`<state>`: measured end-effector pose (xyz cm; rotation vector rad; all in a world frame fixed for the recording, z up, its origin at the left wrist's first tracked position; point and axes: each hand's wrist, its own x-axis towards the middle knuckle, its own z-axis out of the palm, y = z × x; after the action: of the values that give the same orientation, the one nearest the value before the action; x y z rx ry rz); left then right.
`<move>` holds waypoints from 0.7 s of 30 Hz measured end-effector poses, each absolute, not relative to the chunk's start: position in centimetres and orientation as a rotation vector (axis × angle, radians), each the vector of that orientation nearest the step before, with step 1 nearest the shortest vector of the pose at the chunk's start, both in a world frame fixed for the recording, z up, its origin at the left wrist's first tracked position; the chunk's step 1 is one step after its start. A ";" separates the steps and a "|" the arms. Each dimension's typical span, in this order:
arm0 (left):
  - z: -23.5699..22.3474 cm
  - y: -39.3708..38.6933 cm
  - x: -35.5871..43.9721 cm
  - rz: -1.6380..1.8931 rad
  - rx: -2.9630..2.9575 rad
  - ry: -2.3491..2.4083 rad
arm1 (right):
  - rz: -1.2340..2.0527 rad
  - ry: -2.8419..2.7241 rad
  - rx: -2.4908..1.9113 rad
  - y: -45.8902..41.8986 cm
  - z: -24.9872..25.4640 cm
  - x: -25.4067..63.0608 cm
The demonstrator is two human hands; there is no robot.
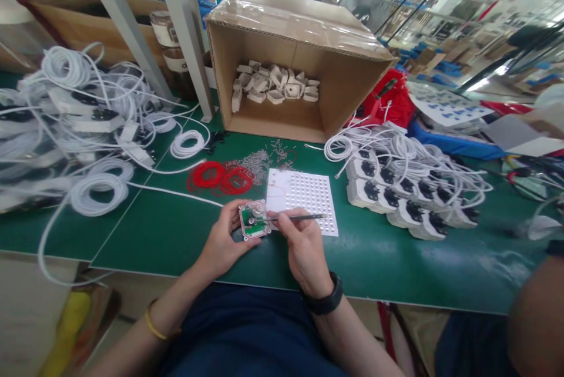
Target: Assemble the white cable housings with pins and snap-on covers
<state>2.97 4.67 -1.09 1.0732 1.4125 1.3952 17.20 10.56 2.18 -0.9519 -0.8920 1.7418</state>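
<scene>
My left hand [221, 242] is closed around a small white housing [268, 231], its open face turned up. Inside lies a green circuit board [247, 228] with round parts on it, and a red seal cord runs along the rim. From the left, a white cable [189, 194] reaches toward this housing. Between the thumb and fingers of my right hand [304, 245] are slim dark tweezers [308, 217], their tip over the board. A white sheet with rows of round silvery pieces [311, 189] lies just beyond my right hand.
Red seal rings [220, 176] and loose screws [255, 162] lie ahead. Behind them, an open carton [273, 121] holds white housings [275, 80]. Cabled units are heaped left [88, 113] and grouped right [396, 195]. A metal post [189, 30] stands left; another person's arm [535, 312] is at right.
</scene>
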 end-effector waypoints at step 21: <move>-1.0 4.7 2.9 1.400 1.100 1.443 | 1.515 -1.510 -1.064 20.2 7.4 31.4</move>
<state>2.90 4.66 -0.95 1.1001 1.4426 1.4002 31.41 20.17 7.39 -1.0640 -1.5101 1.5147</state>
